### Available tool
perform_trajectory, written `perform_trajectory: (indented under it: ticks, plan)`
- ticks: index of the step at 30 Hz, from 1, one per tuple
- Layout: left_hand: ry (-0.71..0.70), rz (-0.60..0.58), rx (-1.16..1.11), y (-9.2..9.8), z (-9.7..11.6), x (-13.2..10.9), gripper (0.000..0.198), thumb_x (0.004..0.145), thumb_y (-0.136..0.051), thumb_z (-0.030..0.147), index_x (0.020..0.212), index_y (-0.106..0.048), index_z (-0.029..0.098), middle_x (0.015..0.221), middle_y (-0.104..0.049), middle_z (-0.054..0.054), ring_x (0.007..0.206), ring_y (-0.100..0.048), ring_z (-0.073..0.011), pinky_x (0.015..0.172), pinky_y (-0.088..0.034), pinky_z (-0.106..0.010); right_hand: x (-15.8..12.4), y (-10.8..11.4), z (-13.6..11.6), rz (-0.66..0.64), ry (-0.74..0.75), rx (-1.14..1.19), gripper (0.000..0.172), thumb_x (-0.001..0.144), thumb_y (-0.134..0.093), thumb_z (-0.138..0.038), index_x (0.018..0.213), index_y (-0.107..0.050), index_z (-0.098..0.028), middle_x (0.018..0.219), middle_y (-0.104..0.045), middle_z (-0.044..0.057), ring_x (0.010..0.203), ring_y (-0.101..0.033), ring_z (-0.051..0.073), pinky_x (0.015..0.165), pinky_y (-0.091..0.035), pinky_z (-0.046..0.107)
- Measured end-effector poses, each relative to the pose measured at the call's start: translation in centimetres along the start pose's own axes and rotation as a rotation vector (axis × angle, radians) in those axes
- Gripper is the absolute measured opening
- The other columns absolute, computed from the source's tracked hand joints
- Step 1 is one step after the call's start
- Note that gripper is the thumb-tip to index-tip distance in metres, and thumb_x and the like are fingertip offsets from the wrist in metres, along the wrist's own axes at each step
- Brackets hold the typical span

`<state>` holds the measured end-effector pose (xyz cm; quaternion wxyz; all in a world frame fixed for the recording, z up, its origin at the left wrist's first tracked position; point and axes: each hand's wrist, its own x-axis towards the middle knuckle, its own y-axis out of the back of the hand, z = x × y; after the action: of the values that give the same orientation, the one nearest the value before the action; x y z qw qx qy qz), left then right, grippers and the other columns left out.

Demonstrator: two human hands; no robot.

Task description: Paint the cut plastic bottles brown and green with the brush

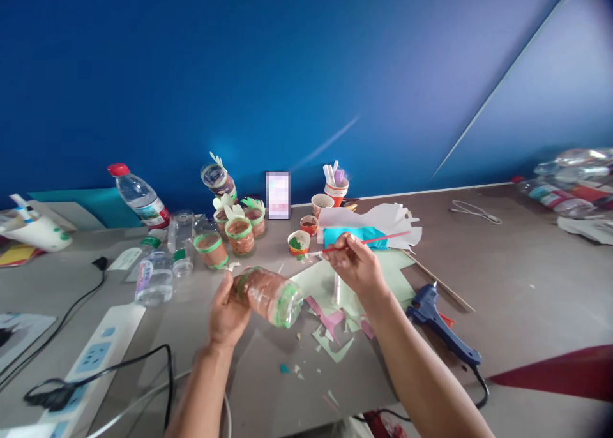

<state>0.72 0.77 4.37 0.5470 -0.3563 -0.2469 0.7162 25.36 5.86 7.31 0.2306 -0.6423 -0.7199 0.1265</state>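
Note:
My left hand (230, 313) is wrapped round the open end of a cut plastic bottle (268, 294), painted brown with green bands and lying tilted on its side in the air. A thin red paintbrush (368, 241) is pinched in my right hand (357, 265), its bristles pointing left near a small paper cup of green paint (299, 242). Just behind that cup stands another with brown paint (309, 225). Several similar brown and green painted cups (239, 235), some with pale paper leaves, stand beyond my left hand.
A blue glue gun (443, 323) lies right of my forearm, near a wooden stick (445, 283). Paper scraps (335, 336) litter the middle. Clear bottles (156, 278) and a power strip (93, 361) with cables occupy the left. A phone (278, 195) leans against the blue wall.

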Motion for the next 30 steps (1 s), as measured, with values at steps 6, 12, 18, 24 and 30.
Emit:
perform_trajectory:
  ticks: [6,12,18,24,30]
  plan:
    - [0.087,-0.073,0.084,0.5,0.3,-0.3,0.050,0.085,-0.054,0.054,0.076,-0.076,0.010,0.078,-0.076,-0.013,0.077,-0.071,-0.0282,0.088,-0.051,-0.046,-0.5,-0.5,-0.3,-0.083,-0.065,0.012,0.039,0.080,-0.060,-0.058,0.060,-0.056,-0.024,0.033,-0.026,-0.009,0.037,-0.030,0.012,0.054,-0.044,0.030]
    - [0.083,-0.175,0.184,0.4,0.3,-0.5,0.065,0.083,-0.045,0.065,0.077,-0.077,0.008,0.075,-0.074,-0.017,0.082,-0.071,-0.0346,0.090,-0.049,-0.052,-1.2,-0.9,-0.4,-0.172,-0.115,-0.020,0.044,0.079,-0.061,-0.060,0.059,-0.060,-0.021,0.031,-0.038,-0.007,0.037,-0.038,0.011,0.055,-0.043,0.029]
    - [0.094,-0.195,0.221,0.4,0.4,-0.5,0.068,0.082,-0.043,0.069,0.080,-0.077,0.010,0.083,-0.076,-0.018,0.082,-0.071,-0.0347,0.085,-0.050,-0.052,-1.6,-1.2,-0.5,-0.271,-0.142,-0.055,0.045,0.077,-0.062,-0.063,0.060,-0.063,-0.021,0.032,-0.047,-0.004,0.034,-0.039,0.011,0.052,-0.041,0.030]
    - [0.130,-0.209,0.217,0.7,0.7,-0.4,0.071,0.080,-0.043,0.071,0.083,-0.077,0.008,0.088,-0.075,-0.021,0.088,-0.070,-0.0391,0.087,-0.048,-0.057,-1.7,-1.4,-0.7,-0.278,-0.179,-0.130,0.050,0.069,-0.066,-0.069,0.059,-0.062,-0.020,0.035,-0.052,-0.003,0.033,-0.042,0.011,0.044,-0.038,0.028]
    - [0.114,-0.133,0.146,0.8,0.8,-0.3,0.069,0.081,-0.043,0.071,0.079,-0.077,0.010,0.082,-0.075,-0.018,0.082,-0.070,-0.0351,0.085,-0.050,-0.056,-1.4,-1.0,-0.7,-0.221,-0.120,-0.104,0.045,0.073,-0.066,-0.063,0.058,-0.060,-0.021,0.034,-0.049,-0.004,0.035,-0.042,0.011,0.046,-0.040,0.028]
